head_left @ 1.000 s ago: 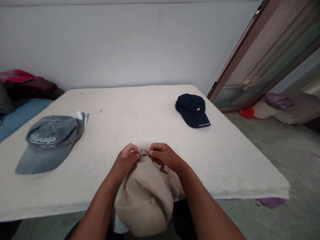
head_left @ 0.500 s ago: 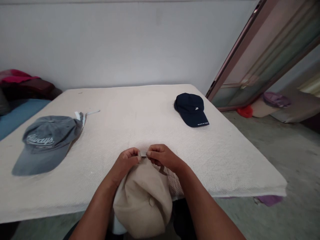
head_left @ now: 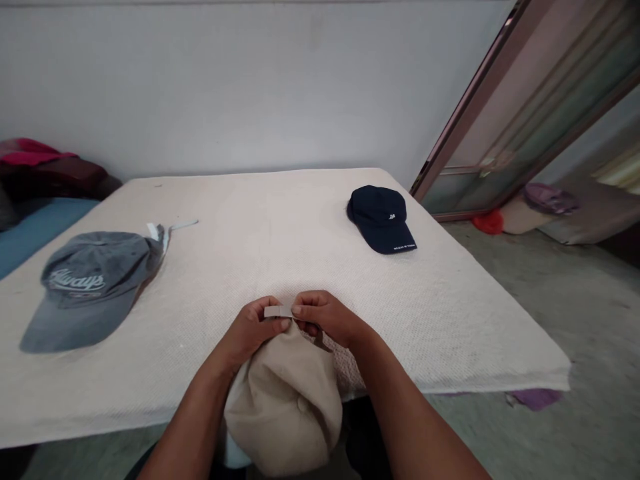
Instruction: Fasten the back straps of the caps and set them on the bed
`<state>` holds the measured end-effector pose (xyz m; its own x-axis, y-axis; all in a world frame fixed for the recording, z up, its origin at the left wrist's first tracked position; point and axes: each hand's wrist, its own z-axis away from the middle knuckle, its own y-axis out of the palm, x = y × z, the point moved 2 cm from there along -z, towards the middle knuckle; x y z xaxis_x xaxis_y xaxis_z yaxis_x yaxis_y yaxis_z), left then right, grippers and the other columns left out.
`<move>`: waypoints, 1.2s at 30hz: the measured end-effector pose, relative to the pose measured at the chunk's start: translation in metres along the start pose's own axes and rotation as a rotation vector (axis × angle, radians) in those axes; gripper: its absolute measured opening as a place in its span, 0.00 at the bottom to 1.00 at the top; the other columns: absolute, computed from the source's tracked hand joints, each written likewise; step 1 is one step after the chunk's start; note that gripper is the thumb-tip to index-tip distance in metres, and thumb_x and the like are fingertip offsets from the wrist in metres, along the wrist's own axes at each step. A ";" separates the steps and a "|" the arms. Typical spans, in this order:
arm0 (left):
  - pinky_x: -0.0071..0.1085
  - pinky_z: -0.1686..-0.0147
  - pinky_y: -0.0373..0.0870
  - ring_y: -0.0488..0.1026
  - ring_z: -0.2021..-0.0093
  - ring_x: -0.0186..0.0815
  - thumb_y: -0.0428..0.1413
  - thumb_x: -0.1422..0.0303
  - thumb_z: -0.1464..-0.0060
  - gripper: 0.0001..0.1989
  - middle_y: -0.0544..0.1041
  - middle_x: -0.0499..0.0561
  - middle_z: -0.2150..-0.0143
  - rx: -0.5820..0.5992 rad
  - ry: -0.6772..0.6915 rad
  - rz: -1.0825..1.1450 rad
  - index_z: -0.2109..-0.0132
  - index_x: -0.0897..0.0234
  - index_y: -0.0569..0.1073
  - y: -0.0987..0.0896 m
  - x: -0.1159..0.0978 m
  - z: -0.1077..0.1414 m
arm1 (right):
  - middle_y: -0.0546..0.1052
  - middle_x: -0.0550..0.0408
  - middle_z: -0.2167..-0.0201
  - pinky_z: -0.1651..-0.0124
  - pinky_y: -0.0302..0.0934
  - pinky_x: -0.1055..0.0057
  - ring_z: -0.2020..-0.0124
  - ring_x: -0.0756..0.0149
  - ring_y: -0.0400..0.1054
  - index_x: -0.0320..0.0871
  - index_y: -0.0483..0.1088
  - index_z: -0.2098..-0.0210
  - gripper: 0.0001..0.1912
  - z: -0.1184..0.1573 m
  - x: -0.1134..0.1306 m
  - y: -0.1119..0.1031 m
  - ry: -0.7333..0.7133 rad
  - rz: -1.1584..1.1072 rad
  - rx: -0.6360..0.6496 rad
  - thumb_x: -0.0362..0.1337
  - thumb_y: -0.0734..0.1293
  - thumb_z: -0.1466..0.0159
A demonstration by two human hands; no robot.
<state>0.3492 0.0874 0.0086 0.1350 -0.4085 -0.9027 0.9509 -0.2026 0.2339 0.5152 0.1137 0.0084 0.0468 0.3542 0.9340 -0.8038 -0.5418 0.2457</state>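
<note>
A beige cap hangs at the table's near edge in front of me, its crown with the top button facing up. My left hand is closed on the cap's rear edge, thumb on the fabric. A short pale strap stretches between both hands, with its end lying over my left fingers. My right hand pinches the strap's other side between thumb and forefinger. Most of the brim is hidden beneath the crown.
A grey cap with white lettering lies on the left of the cloth-covered table. Towards the back right rests a navy cap. Behind stands a pale wall; a sliding door is at right.
The strap's end now shows, lying across my left fingers; before, only a short bit was visible between the hands. My left thumb has shifted slightly right. The cap stays in both hands.
</note>
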 end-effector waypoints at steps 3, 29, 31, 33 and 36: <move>0.24 0.75 0.61 0.67 0.76 0.28 0.65 0.69 0.59 0.11 0.73 0.43 0.75 -0.016 0.005 -0.004 0.67 0.63 0.71 -0.002 -0.001 0.000 | 0.65 0.62 0.84 0.79 0.47 0.77 0.83 0.76 0.56 0.40 0.65 0.75 0.12 0.001 0.001 0.001 -0.018 -0.002 0.007 0.41 0.66 0.42; 0.26 0.75 0.57 0.61 0.76 0.31 0.53 0.61 0.48 0.11 0.66 0.45 0.76 -0.101 0.046 -0.107 0.73 0.63 0.67 -0.003 -0.007 0.004 | 0.68 0.62 0.80 0.79 0.51 0.77 0.83 0.77 0.59 0.41 0.64 0.66 0.11 0.000 0.000 0.002 -0.029 -0.055 0.016 0.39 0.68 0.45; 0.26 0.75 0.57 0.60 0.76 0.30 0.54 0.62 0.49 0.11 0.65 0.44 0.77 -0.111 0.045 -0.099 0.74 0.63 0.66 -0.003 -0.007 0.004 | 0.68 0.61 0.80 0.79 0.52 0.77 0.82 0.75 0.60 0.41 0.64 0.68 0.10 0.002 0.001 0.002 -0.015 -0.051 0.030 0.40 0.67 0.44; 0.25 0.76 0.56 0.59 0.76 0.30 0.53 0.64 0.50 0.10 0.64 0.44 0.77 -0.104 0.053 -0.105 0.74 0.63 0.65 -0.003 -0.008 0.003 | 0.68 0.60 0.81 0.79 0.52 0.76 0.81 0.75 0.60 0.40 0.64 0.71 0.10 0.003 0.001 0.002 0.008 -0.040 0.046 0.41 0.66 0.43; 0.25 0.77 0.54 0.57 0.78 0.30 0.52 0.66 0.51 0.09 0.62 0.43 0.79 -0.108 0.060 -0.157 0.76 0.63 0.65 -0.003 -0.007 0.000 | 0.67 0.61 0.82 0.79 0.50 0.77 0.82 0.76 0.58 0.40 0.64 0.75 0.11 0.002 -0.001 0.000 0.036 -0.080 0.006 0.40 0.67 0.44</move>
<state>0.3450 0.0906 0.0146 -0.0040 -0.3250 -0.9457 0.9855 -0.1617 0.0514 0.5163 0.1117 0.0084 0.0892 0.4236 0.9014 -0.7945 -0.5156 0.3209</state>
